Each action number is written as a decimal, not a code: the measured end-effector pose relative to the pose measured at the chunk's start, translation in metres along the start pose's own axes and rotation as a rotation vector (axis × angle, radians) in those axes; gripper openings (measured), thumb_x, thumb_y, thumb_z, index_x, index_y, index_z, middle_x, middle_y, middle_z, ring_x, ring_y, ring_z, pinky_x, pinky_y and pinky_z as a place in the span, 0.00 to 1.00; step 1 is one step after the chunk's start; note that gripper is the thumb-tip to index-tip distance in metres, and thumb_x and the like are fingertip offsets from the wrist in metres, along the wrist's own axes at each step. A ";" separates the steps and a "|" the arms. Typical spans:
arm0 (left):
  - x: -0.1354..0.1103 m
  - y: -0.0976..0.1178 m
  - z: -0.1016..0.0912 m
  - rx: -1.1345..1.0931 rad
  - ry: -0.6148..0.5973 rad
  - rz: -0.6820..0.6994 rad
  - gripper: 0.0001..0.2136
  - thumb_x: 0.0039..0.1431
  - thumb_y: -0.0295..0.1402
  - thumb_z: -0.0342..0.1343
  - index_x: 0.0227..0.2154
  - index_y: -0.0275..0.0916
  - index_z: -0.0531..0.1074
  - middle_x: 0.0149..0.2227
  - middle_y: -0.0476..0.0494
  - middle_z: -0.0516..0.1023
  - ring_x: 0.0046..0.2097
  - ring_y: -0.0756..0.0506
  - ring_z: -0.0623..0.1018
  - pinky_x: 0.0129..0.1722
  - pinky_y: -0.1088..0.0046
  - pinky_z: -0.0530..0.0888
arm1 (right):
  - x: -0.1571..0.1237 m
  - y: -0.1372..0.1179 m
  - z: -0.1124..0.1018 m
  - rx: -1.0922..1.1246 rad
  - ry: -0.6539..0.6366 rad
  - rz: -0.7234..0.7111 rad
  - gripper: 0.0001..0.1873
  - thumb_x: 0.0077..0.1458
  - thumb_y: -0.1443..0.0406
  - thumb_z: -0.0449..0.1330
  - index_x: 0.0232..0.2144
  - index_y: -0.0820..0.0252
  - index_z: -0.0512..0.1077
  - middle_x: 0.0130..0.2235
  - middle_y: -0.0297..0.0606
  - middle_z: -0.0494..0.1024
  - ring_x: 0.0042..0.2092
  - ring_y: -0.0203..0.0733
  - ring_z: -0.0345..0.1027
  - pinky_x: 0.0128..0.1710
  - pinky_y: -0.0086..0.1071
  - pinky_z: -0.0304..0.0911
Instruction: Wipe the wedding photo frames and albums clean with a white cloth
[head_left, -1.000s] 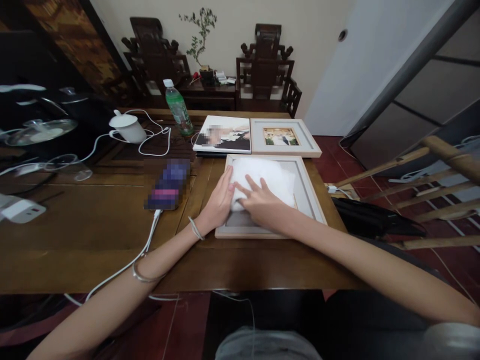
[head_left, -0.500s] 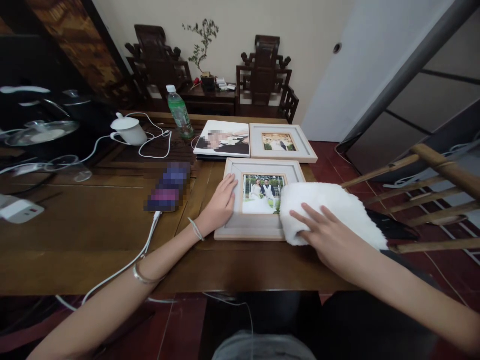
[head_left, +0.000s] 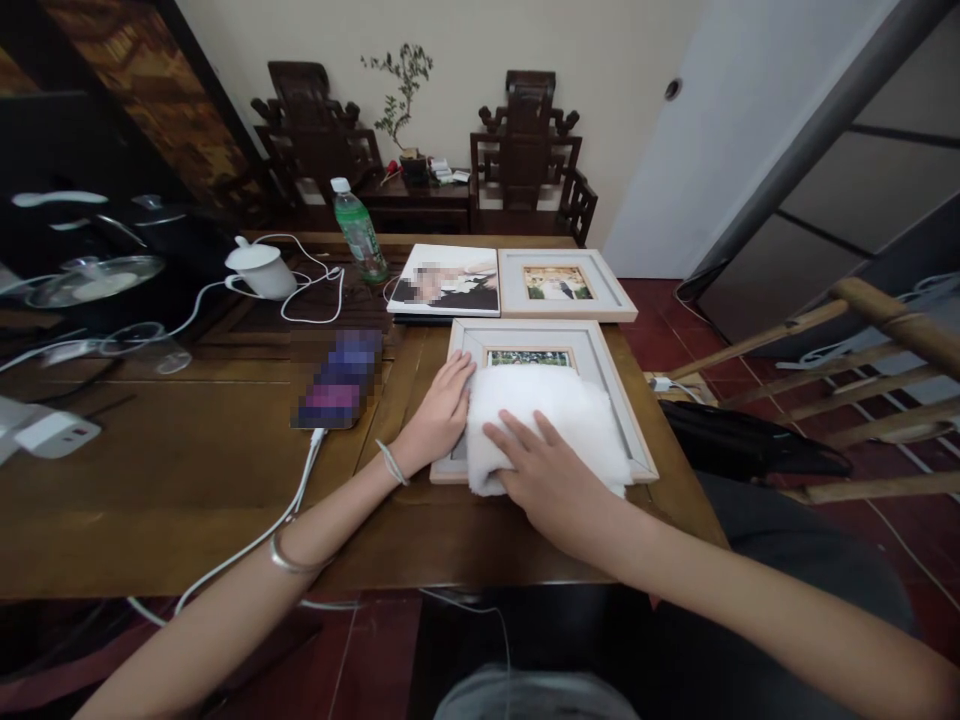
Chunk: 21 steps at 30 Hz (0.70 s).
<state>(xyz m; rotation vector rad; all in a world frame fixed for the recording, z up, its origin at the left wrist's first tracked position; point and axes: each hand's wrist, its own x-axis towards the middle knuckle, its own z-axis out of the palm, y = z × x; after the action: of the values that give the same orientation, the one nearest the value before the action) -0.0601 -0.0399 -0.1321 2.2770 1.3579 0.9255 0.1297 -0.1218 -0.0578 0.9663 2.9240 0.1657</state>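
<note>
A pale wooden picture frame (head_left: 641, 462) with a wide grey mat lies flat near the table's front edge. My left hand (head_left: 444, 408) holds its left side, fingers laid over the rim. Under my right hand (head_left: 551, 480) is a folded, fluffy white cloth (head_left: 592, 410), pressed onto the frame's front. The fingers are spread over the cloth and the thumb is tucked at its near edge. The cloth covers most of the photo (head_left: 529, 357); only a strip of greenery along its top shows.
Behind lie a second framed photo (head_left: 619, 295) and a white photo panel (head_left: 405, 303). To the left are a charging phone (head_left: 337, 380), a green bottle (head_left: 360, 235), a lidded white cup (head_left: 261, 272), cables and a power adapter (head_left: 58, 430). A bamboo chair (head_left: 892, 320) stands right.
My right hand has moved the white cloth leftward across the frame, from its right edge over the photo. The frame's right side is now uncovered. My left hand stays in place.
</note>
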 end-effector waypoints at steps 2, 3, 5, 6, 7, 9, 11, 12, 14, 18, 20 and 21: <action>0.000 -0.001 0.000 0.024 -0.007 0.014 0.21 0.64 0.31 0.40 0.58 0.30 0.60 0.64 0.31 0.59 0.67 0.40 0.53 0.65 0.53 0.53 | -0.017 0.005 0.001 -0.004 -0.030 0.058 0.15 0.57 0.71 0.53 0.43 0.61 0.76 0.62 0.53 0.61 0.64 0.60 0.51 0.58 0.58 0.54; 0.000 -0.001 0.001 0.032 -0.007 0.020 0.21 0.64 0.31 0.40 0.58 0.30 0.60 0.63 0.31 0.59 0.67 0.40 0.53 0.65 0.53 0.53 | -0.028 0.009 0.001 -0.011 -0.046 0.093 0.15 0.56 0.72 0.53 0.43 0.61 0.76 0.62 0.53 0.62 0.64 0.59 0.51 0.58 0.58 0.54; 0.000 -0.002 0.002 0.042 -0.002 0.028 0.21 0.64 0.31 0.41 0.58 0.31 0.61 0.63 0.32 0.60 0.67 0.40 0.53 0.65 0.53 0.53 | -0.052 0.019 0.001 -0.034 -0.056 0.174 0.17 0.52 0.75 0.54 0.41 0.62 0.77 0.61 0.54 0.63 0.63 0.59 0.54 0.57 0.58 0.56; 0.000 -0.003 0.003 0.044 0.000 0.030 0.21 0.64 0.31 0.41 0.58 0.32 0.61 0.63 0.33 0.60 0.67 0.39 0.53 0.65 0.53 0.53 | -0.064 0.024 0.001 -0.050 -0.050 0.213 0.18 0.50 0.76 0.53 0.40 0.63 0.77 0.60 0.53 0.64 0.62 0.58 0.55 0.57 0.58 0.56; 0.000 -0.003 0.003 0.046 0.001 0.033 0.21 0.64 0.31 0.41 0.58 0.32 0.61 0.63 0.33 0.60 0.67 0.39 0.53 0.65 0.53 0.53 | -0.074 0.029 0.000 -0.065 -0.041 0.248 0.19 0.48 0.77 0.53 0.39 0.63 0.77 0.60 0.53 0.65 0.62 0.58 0.55 0.57 0.59 0.56; 0.000 -0.003 0.003 0.055 -0.006 0.037 0.21 0.64 0.31 0.41 0.58 0.31 0.61 0.63 0.33 0.60 0.67 0.39 0.53 0.65 0.53 0.53 | -0.088 0.039 0.000 -0.086 -0.030 0.301 0.20 0.45 0.78 0.51 0.37 0.62 0.77 0.60 0.50 0.65 0.62 0.58 0.55 0.56 0.60 0.56; 0.000 -0.003 0.002 0.070 -0.024 0.039 0.21 0.64 0.31 0.40 0.59 0.30 0.61 0.63 0.32 0.60 0.67 0.38 0.53 0.65 0.52 0.53 | -0.092 0.050 0.001 -0.093 -0.037 0.327 0.22 0.44 0.79 0.50 0.37 0.61 0.77 0.61 0.46 0.65 0.63 0.57 0.53 0.54 0.62 0.57; 0.001 -0.003 0.001 0.079 -0.033 0.037 0.21 0.64 0.31 0.40 0.59 0.30 0.61 0.63 0.32 0.60 0.67 0.38 0.53 0.65 0.53 0.53 | -0.090 0.057 0.002 -0.095 -0.042 0.334 0.23 0.43 0.79 0.49 0.36 0.60 0.77 0.61 0.44 0.64 0.64 0.57 0.52 0.54 0.63 0.57; 0.001 -0.003 0.000 0.091 -0.047 0.033 0.21 0.64 0.31 0.40 0.59 0.30 0.61 0.63 0.32 0.60 0.67 0.38 0.53 0.65 0.53 0.53 | -0.079 0.073 0.005 -0.101 -0.050 0.349 0.23 0.43 0.79 0.48 0.36 0.60 0.76 0.61 0.44 0.63 0.64 0.56 0.51 0.53 0.63 0.57; 0.000 -0.004 0.000 0.084 -0.037 0.041 0.21 0.64 0.31 0.41 0.59 0.29 0.60 0.63 0.32 0.60 0.67 0.39 0.53 0.65 0.54 0.54 | -0.047 0.115 0.012 -0.074 -0.024 0.379 0.23 0.43 0.79 0.47 0.37 0.62 0.76 0.62 0.44 0.63 0.65 0.55 0.50 0.54 0.64 0.56; 0.000 -0.005 0.002 0.072 -0.008 0.052 0.21 0.65 0.31 0.41 0.58 0.29 0.61 0.63 0.31 0.61 0.67 0.39 0.54 0.65 0.54 0.54 | -0.035 0.135 0.015 -0.025 0.014 0.391 0.24 0.44 0.79 0.47 0.39 0.61 0.76 0.62 0.44 0.62 0.65 0.55 0.49 0.55 0.63 0.55; -0.001 -0.005 0.002 0.067 0.006 0.057 0.21 0.65 0.30 0.41 0.58 0.29 0.61 0.63 0.31 0.61 0.67 0.39 0.54 0.65 0.53 0.54 | -0.030 0.143 0.017 -0.001 0.032 0.398 0.25 0.44 0.80 0.47 0.40 0.61 0.75 0.63 0.43 0.62 0.65 0.55 0.48 0.56 0.63 0.55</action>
<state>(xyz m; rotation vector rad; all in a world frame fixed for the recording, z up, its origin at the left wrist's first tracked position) -0.0621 -0.0378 -0.1369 2.3760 1.3530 0.9188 0.2398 -0.0247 -0.0571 1.5470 2.7209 0.2006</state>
